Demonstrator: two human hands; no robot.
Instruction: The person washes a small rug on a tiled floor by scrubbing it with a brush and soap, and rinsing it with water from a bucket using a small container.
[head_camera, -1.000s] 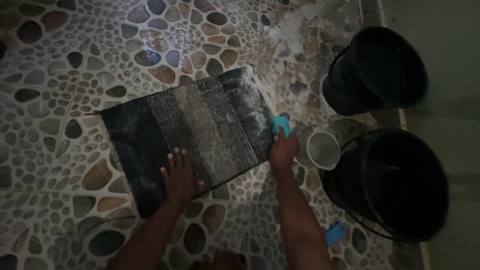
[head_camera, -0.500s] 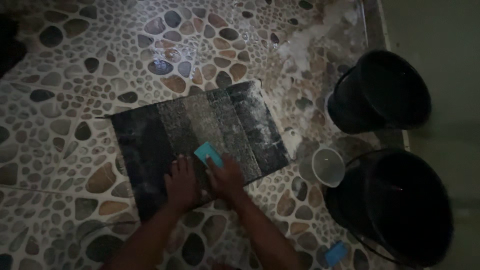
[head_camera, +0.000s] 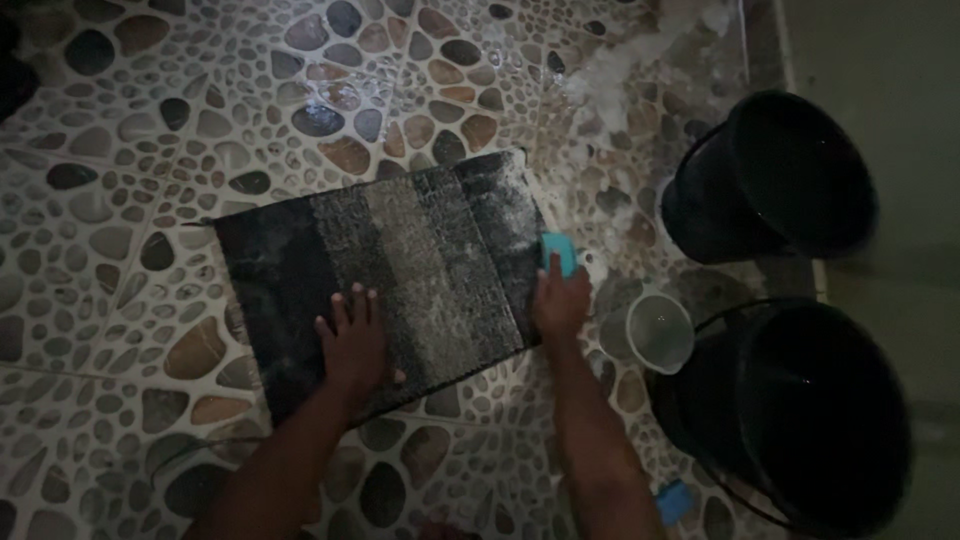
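Note:
A dark striped mat (head_camera: 400, 250) lies flat on the wet pebble-patterned floor, with white suds on its right part. My left hand (head_camera: 352, 345) presses flat on the mat's near edge, fingers spread. Gripped in my right hand (head_camera: 560, 300) is a teal scrubbing brush (head_camera: 558, 252), at the mat's right edge.
Two black buckets stand at the right, one far (head_camera: 775, 180) and one near (head_camera: 800, 410). A small clear plastic cup (head_camera: 652, 332) sits between the mat and the near bucket. A blue object (head_camera: 675, 500) lies by the near bucket's base. Soapy foam (head_camera: 610, 75) streaks the floor beyond the mat.
My right hand first swept the brush from the mat's right edge to its middle near my left hand, then back to the right edge. My left hand stayed pressed on the mat.

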